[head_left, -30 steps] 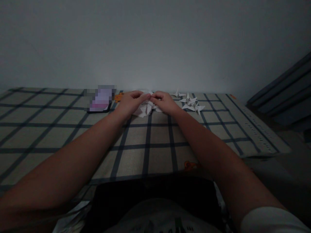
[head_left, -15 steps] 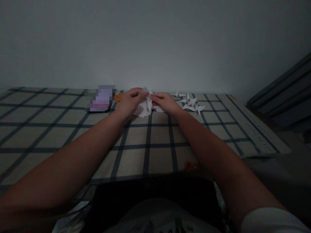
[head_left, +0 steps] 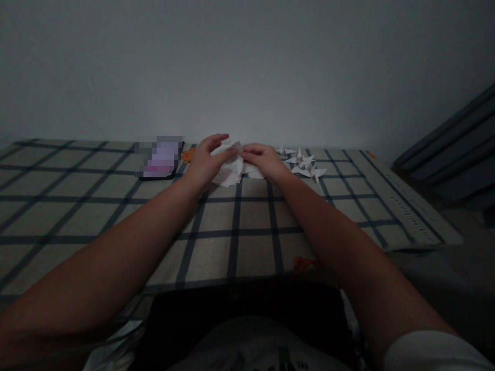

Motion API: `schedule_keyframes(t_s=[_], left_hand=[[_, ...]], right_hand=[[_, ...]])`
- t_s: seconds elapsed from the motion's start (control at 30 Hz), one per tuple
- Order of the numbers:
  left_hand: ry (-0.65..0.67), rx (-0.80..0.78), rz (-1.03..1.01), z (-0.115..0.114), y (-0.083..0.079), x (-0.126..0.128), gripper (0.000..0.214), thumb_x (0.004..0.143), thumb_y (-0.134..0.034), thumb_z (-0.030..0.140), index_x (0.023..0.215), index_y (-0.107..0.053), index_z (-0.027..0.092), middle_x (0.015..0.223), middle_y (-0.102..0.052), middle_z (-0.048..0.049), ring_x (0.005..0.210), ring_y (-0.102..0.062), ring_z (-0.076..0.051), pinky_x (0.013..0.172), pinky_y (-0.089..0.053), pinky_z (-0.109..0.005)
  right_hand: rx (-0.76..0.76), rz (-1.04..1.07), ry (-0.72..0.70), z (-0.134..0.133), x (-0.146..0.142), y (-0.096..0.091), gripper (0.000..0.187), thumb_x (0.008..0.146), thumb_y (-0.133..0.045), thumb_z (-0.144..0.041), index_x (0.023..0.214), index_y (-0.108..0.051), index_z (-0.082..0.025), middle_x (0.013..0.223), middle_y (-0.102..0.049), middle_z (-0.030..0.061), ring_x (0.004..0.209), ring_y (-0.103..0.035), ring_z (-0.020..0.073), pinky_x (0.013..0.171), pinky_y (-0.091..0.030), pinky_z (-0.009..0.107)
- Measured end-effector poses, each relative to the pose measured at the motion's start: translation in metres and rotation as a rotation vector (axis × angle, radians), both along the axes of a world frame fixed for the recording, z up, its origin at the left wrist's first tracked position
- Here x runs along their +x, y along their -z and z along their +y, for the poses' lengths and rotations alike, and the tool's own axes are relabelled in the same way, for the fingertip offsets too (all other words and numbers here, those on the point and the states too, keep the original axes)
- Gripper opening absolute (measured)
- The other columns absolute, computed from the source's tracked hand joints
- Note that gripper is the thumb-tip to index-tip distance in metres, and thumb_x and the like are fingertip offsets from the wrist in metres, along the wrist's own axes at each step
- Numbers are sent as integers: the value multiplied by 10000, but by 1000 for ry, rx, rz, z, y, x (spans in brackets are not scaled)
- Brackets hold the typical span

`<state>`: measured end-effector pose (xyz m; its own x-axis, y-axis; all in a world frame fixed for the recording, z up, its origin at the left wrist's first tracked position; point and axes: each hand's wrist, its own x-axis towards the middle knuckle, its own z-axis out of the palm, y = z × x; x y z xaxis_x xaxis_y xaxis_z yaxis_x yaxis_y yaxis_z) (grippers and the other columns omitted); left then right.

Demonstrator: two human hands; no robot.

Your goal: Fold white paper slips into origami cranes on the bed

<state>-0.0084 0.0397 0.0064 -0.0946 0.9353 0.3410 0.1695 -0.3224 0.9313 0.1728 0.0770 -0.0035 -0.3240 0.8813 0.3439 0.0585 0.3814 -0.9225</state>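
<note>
Both my arms stretch forward over a checked cloth [head_left: 232,232]. My left hand [head_left: 207,159] and my right hand [head_left: 263,159] meet at a small piece of white paper [head_left: 231,164] lifted just above a little stack of white sheets [head_left: 228,178]. The left thumb and fingers pinch the paper's left side, with the index finger raised. My right hand's fingers are curled and pinched on its right edge. The room is dim.
Several small folded white paper cranes [head_left: 303,164] lie just right of my right hand. A dark phone with a blurred lit screen [head_left: 160,158] lies to the left. A plain wall stands right behind. A dark striped pillow or bedding [head_left: 452,149] sits at the right.
The paper was lifted from the stack and held between both hands. My left index finger has risen off it, and my right hand has shifted slightly.
</note>
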Motion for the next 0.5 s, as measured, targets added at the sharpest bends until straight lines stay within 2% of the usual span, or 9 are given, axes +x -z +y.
schedule_keyframes(t_s=[0.13, 0.27, 0.33, 0.4, 0.5], left_hand=[[88, -137, -89, 1, 5, 2, 669, 739, -800, 345, 1369, -608, 227, 1132, -708, -121, 949, -704, -226, 801, -572, -343], [127, -95, -79, 0, 8, 2, 647, 736, -781, 311, 1356, -624, 213, 879, -714, -52, 725, -667, -171, 686, -540, -294], [127, -70, -66, 0, 8, 1, 501, 742, -770, 322, 1219, -695, 187, 839, -710, -41, 681, -640, -151, 653, -515, -270], [130, -87, -62, 0, 8, 1, 316, 746, -762, 345, 998, -739, 155, 795, -702, -42, 640, -615, -139, 605, -484, -253], [129, -145, -69, 0, 9, -1, 232, 733, -768, 363, 791, -723, 143, 698, -673, -38, 562, -576, -132, 521, -424, -244]], right_hand=[[33, -5, 56, -1, 2, -4, 109, 804, -755, -230, 878, -745, -151, 1056, -714, 77, 981, -648, 151, 967, -500, 313], [-81, 47, 51, -4, 0, -5, 144, 777, -784, -195, 899, -721, -150, 954, -721, 48, 861, -663, 137, 882, -545, 301], [-180, 88, 25, -5, -3, -4, 124, 804, -755, -175, 913, -698, -162, 895, -712, 22, 775, -660, 116, 817, -566, 278], [-233, 114, -11, -5, -5, -3, 72, 838, -716, -158, 897, -678, -172, 844, -696, 0, 714, -649, 98, 760, -571, 249], [-263, 121, -50, -5, -7, -2, 45, 859, -696, -142, 850, -663, -172, 779, -676, -18, 671, -638, 82, 710, -562, 214]])
